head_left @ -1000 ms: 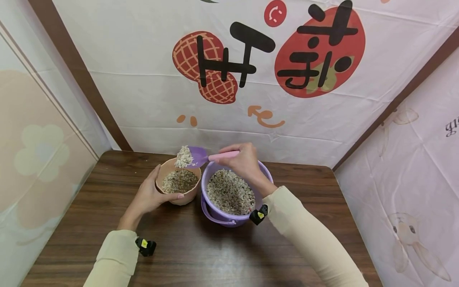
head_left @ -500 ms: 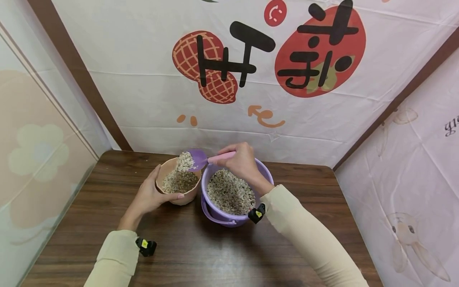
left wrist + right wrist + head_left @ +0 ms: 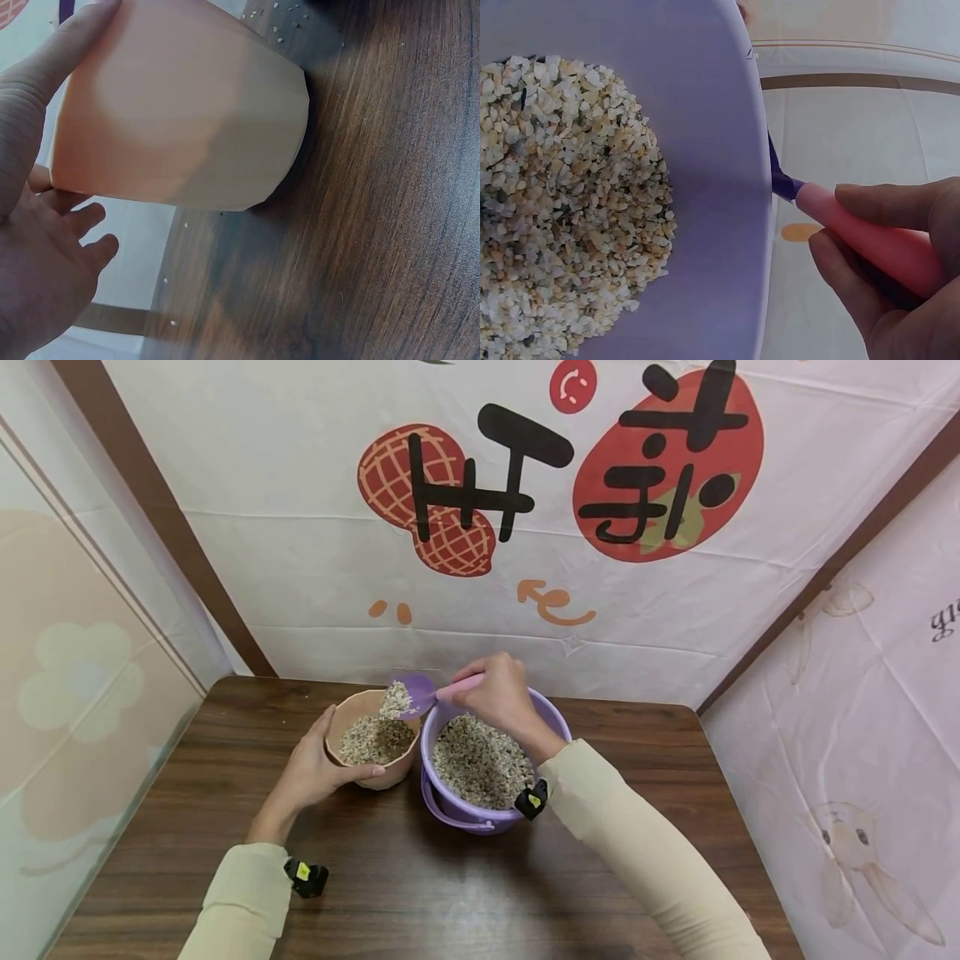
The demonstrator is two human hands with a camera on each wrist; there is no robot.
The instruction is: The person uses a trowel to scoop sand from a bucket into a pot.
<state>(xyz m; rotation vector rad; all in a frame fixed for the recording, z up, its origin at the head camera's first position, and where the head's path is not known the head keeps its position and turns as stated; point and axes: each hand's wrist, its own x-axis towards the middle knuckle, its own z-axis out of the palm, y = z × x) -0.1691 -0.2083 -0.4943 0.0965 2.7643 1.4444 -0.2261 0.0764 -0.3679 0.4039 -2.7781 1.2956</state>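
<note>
My right hand (image 3: pixel 498 693) grips the pink handle of a small shovel (image 3: pixel 877 240). Its purple blade (image 3: pixel 420 693) tilts over the rim of a peach flowerpot (image 3: pixel 187 112), with pale gravel (image 3: pixel 395 700) still on it. Inside the pot lies more gravel, covering part of a darker layer. My left hand (image 3: pixel 311 768) holds the pot at its left side, thumb along the near rim and fingers around the far side. Beside the pot on the right stands a purple bucket (image 3: pixel 551 710), holding gravel (image 3: pixel 577 210), below my right hand.
All stands near the back edge of a brown wood-grain table (image 3: pixel 390 877). A few stray grains (image 3: pixel 285 22) lie on the table by the pot. Printed cloth walls (image 3: pixel 450 647) rise behind and at both sides. The bucket's handle (image 3: pixel 453 818) hangs at its front.
The shovel has moved slightly right and tilted further over the pot. Less gravel remains on its blade, and pale gravel covers more of the pot's contents. The left hand stays put.
</note>
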